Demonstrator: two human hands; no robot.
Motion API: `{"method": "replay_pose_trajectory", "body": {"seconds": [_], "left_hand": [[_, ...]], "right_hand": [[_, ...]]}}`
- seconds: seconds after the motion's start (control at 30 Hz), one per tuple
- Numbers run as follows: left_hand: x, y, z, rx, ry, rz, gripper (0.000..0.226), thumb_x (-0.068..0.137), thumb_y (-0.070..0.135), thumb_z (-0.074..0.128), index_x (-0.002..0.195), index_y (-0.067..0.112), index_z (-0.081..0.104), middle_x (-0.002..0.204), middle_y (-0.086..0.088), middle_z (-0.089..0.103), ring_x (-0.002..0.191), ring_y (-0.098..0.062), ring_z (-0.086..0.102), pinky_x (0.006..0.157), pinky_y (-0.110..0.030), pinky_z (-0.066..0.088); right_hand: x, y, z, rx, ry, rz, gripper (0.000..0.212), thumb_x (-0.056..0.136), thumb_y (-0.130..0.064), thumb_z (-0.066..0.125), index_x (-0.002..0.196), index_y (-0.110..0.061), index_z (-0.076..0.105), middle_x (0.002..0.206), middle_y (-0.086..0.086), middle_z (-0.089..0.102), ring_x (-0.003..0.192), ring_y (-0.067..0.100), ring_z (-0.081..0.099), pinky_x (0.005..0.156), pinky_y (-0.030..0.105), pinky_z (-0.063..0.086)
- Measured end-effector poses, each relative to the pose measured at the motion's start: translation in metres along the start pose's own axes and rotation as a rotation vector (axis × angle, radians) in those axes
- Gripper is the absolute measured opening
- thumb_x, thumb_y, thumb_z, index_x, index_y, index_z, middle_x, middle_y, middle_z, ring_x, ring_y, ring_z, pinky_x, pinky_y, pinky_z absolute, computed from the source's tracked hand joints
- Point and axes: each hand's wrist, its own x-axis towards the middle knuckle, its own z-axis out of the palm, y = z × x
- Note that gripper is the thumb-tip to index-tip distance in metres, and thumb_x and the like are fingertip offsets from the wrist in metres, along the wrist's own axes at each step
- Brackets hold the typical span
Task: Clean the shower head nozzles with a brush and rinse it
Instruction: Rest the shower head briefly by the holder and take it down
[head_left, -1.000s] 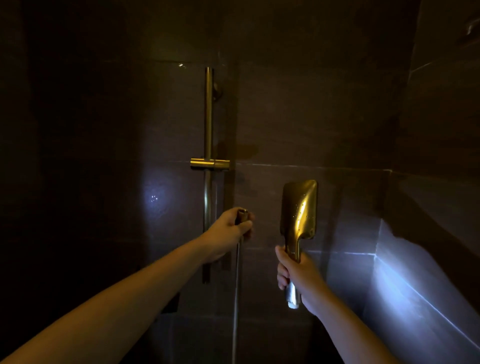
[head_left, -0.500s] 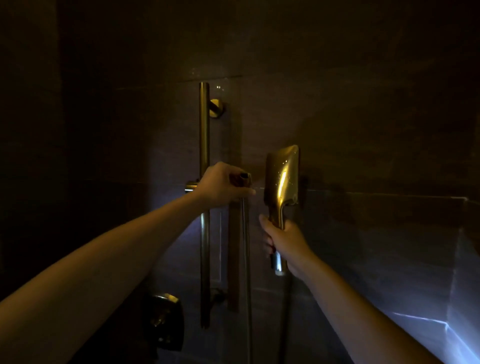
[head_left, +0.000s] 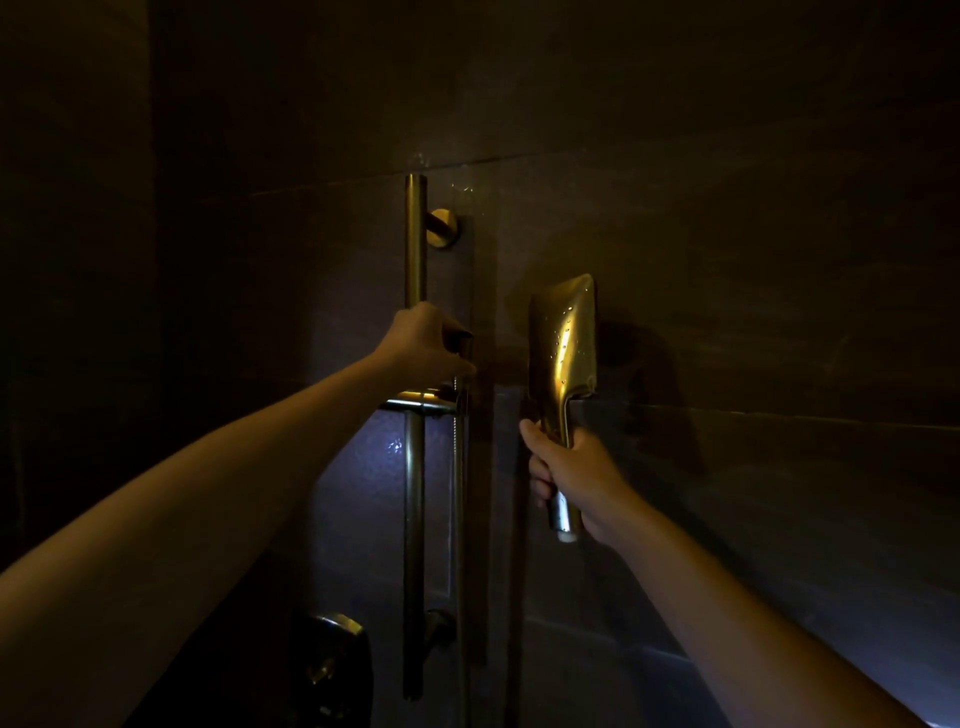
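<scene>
**A:** Nearest first: what am I holding?
**B:** My right hand (head_left: 576, 478) grips the shower head (head_left: 563, 338) by its handle, wet head upright, just right of the rail (head_left: 415, 239). My left hand (head_left: 423, 345) grips the dark holder (head_left: 464, 344) there.
**A:** Method, clearances?
**B:** I judge: steady the holder, seat the handle squarely. The hose (head_left: 460, 493) hangs between, the wall (head_left: 727, 260) is close behind, and there is open room rightward.

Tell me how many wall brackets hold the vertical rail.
2: an upper bracket near the top of the rail, and a lower bracket near its bottom. The left hand could hide another.
</scene>
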Motion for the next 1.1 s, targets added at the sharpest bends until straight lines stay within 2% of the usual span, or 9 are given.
{"method": "replay_pose_trajectory", "body": {"seconds": [0.13, 0.3, 0.47, 0.57, 0.77, 0.9, 0.97, 1.03, 1.1], "left_hand": [[0.000, -0.008, -0.002, 0.003, -0.037, -0.029, 0.015, 0.077, 0.020, 0.082, 0.084, 0.011, 0.072, 0.083, -0.003, 0.071, 0.079, -0.013, 0.067, 0.064, -0.021, 0.048], [0.005, -0.011, -0.007, 0.010, -0.046, -0.051, 0.018, 0.075, 0.018, 0.083, 0.071, 0.021, 0.065, 0.071, 0.007, 0.064, 0.065, -0.002, 0.060, 0.049, -0.010, 0.039], [0.009, -0.006, -0.005, 0.180, -0.188, -0.037, 0.027, 0.074, 0.018, 0.082, 0.096, 0.007, 0.070, 0.094, -0.008, 0.070, 0.086, -0.020, 0.066, 0.069, -0.030, 0.057], [0.008, -0.010, -0.004, 0.127, -0.250, -0.009, 0.014, 0.079, 0.012, 0.077, 0.092, 0.012, 0.071, 0.096, -0.010, 0.073, 0.077, -0.016, 0.068, 0.056, -0.016, 0.049], [0.003, -0.012, -0.003, 0.046, -0.349, 0.044, 0.014, 0.090, 0.006, 0.064, 0.098, 0.017, 0.066, 0.109, -0.015, 0.069, 0.087, -0.031, 0.071, 0.054, -0.017, 0.053], [0.003, -0.010, 0.004, 0.028, -0.387, 0.028, 0.023, 0.095, 0.008, 0.056, 0.118, 0.012, 0.062, 0.118, -0.009, 0.058, 0.063, -0.019, 0.069, 0.044, -0.017, 0.051], [0.002, -0.010, 0.007, 0.053, -0.377, 0.021, 0.025, 0.097, 0.010, 0.052, 0.120, 0.014, 0.062, 0.120, -0.006, 0.058, 0.064, -0.019, 0.069, 0.049, -0.021, 0.055], [0.001, -0.011, 0.010, 0.098, -0.379, 0.039, 0.027, 0.099, 0.010, 0.047, 0.119, 0.017, 0.063, 0.118, -0.012, 0.065, 0.081, -0.028, 0.072, 0.068, -0.034, 0.061], [-0.003, -0.012, 0.013, 0.105, -0.365, 0.041, 0.030, 0.098, 0.007, 0.044, 0.113, 0.019, 0.067, 0.107, -0.016, 0.070, 0.086, -0.031, 0.071, 0.076, -0.040, 0.061]], "right_hand": [[0.007, 0.007, -0.007, 0.024, -0.012, 0.002, 0.022, 0.094, -0.032, 0.062, 0.081, -0.019, 0.050, 0.052, -0.004, 0.041, 0.044, 0.012, 0.044, 0.045, 0.025, 0.043], [0.011, 0.013, -0.010, 0.011, -0.024, 0.007, 0.021, 0.093, -0.037, 0.063, 0.085, -0.020, 0.053, 0.052, -0.006, 0.044, 0.045, 0.011, 0.047, 0.047, 0.026, 0.045], [0.006, 0.015, -0.006, 0.012, -0.016, 0.012, 0.021, 0.094, -0.034, 0.062, 0.082, -0.018, 0.053, 0.051, -0.006, 0.043, 0.044, 0.011, 0.046, 0.046, 0.026, 0.044], [0.000, 0.012, -0.002, 0.004, -0.007, -0.001, 0.022, 0.095, -0.032, 0.060, 0.084, -0.016, 0.051, 0.051, -0.003, 0.040, 0.044, 0.012, 0.044, 0.046, 0.026, 0.043], [-0.007, 0.006, 0.002, -0.027, -0.005, -0.015, 0.020, 0.097, -0.030, 0.058, 0.090, -0.013, 0.050, 0.053, -0.001, 0.038, 0.046, 0.013, 0.043, 0.047, 0.026, 0.043], [-0.010, 0.008, 0.003, -0.011, 0.003, -0.002, 0.020, 0.095, -0.031, 0.060, 0.090, -0.014, 0.052, 0.053, -0.002, 0.039, 0.046, 0.012, 0.043, 0.049, 0.027, 0.043], [-0.011, 0.010, 0.004, -0.001, 0.006, 0.009, 0.020, 0.094, -0.032, 0.061, 0.090, -0.015, 0.053, 0.052, -0.003, 0.041, 0.046, 0.012, 0.044, 0.048, 0.026, 0.044], [-0.014, 0.012, 0.004, 0.005, 0.013, 0.019, 0.020, 0.094, -0.033, 0.062, 0.091, -0.015, 0.053, 0.051, -0.005, 0.042, 0.045, 0.011, 0.045, 0.047, 0.025, 0.044], [-0.016, 0.014, 0.004, 0.011, 0.025, 0.027, 0.021, 0.093, -0.034, 0.063, 0.092, -0.015, 0.053, 0.050, -0.005, 0.042, 0.045, 0.011, 0.045, 0.046, 0.025, 0.045]]}}
